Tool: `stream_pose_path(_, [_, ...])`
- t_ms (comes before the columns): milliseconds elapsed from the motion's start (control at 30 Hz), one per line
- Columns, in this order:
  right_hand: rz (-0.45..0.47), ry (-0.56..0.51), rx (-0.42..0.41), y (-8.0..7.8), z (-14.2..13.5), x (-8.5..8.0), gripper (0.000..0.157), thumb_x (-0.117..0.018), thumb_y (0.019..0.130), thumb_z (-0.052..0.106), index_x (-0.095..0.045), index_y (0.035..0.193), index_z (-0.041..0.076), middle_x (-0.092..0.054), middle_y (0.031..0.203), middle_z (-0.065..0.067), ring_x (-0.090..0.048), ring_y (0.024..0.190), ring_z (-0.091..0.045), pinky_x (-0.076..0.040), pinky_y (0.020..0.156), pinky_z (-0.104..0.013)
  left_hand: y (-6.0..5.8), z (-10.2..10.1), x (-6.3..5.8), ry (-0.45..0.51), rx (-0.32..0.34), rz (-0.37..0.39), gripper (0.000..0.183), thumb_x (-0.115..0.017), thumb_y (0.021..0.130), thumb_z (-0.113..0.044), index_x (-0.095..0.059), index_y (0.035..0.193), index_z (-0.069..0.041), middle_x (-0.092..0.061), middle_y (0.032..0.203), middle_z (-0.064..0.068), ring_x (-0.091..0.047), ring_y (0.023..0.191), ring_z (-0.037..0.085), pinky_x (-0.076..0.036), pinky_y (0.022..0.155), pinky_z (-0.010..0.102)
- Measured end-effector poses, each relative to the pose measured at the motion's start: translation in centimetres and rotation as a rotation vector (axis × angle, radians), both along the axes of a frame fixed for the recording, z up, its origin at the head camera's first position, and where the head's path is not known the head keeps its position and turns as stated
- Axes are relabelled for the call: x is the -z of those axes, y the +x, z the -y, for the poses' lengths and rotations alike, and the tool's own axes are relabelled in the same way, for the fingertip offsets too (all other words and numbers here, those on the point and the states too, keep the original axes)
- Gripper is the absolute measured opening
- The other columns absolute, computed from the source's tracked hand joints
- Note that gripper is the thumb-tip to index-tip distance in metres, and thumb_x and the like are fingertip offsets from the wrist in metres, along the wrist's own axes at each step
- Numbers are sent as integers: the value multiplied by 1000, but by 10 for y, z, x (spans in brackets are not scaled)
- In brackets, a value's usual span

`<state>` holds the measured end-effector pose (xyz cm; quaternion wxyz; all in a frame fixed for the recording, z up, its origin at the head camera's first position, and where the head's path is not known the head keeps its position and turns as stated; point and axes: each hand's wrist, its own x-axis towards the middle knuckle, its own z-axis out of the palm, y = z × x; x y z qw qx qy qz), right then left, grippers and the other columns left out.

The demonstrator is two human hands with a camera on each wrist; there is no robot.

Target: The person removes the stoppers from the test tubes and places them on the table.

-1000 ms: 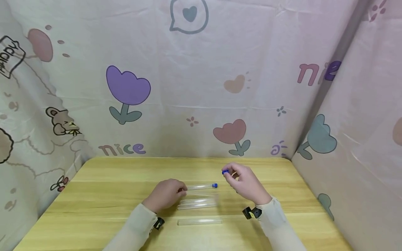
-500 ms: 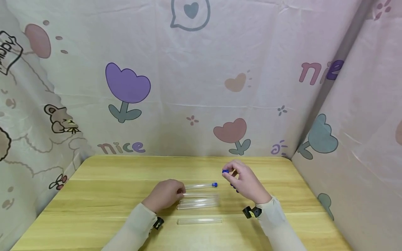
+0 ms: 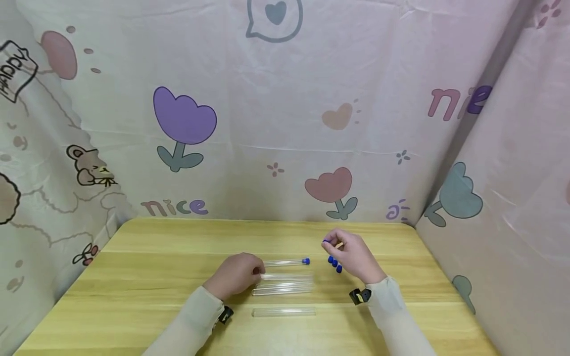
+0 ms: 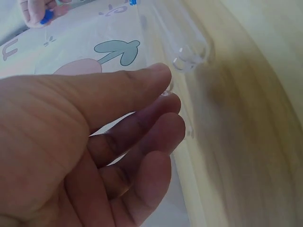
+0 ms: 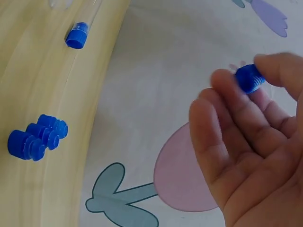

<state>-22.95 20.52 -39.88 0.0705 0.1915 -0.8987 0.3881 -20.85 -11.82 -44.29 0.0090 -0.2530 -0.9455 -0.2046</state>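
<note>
My left hand [image 3: 236, 274] pinches the rounded left end of a clear test tube [image 3: 287, 277]; in the left wrist view that end shows faintly between thumb and forefinger. Just beyond lies a test tube with a blue cap [image 3: 306, 261] on its right end. My right hand [image 3: 354, 252] is off to the right, with a small ribbed blue cap [image 5: 249, 78] between thumb and fingertips. Below that hand, three loose blue caps [image 5: 37, 137] stand in a slanting row on the table.
Nearer me, uncapped clear test tubes [image 3: 282, 291] lie close together, and another test tube [image 3: 283, 312] lies apart at the front. The wooden table [image 3: 133, 296] ends at a patterned cloth backdrop [image 3: 249, 188], with cloth on both sides too.
My right hand has shifted slightly right with its cap, and the three loose caps have come into sight beneath it. My left hand stays nearly in place; its tube now lies more level.
</note>
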Motion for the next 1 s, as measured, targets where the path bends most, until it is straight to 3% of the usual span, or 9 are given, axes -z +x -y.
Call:
stream_pose_path(267, [31,57,4,-9,-3,7,6,-72,99,19,-68,95,21,-68,93,7,-63,88,-10,-55,77,-29,-2,6,-2,32,-36,21,7,-76,92,-9,-80,94,-14,-74,92,-5,-62,81,10,-56,80,39])
stream_pose_path(533, [135,154,57,-24,-7,22,4,-71,99,14,-73,95,14,-66,86,7,-59,78,-11,-51,74,-32,-3,5,0,30,-26,30,6,-78,91,-10,-79,94,-15,-73,90,-6,-60,78,10,-55,78,38])
stream_pose_path(1000, [211,225,90,-44,-5,42,5,-71,98,13,-72,93,13,-67,86,3,-58,72,-13,-52,74,-36,-4,7,0,20,-24,43,5,-76,92,-10,-78,92,-15,-68,86,-10,-55,75,9,-52,74,35])
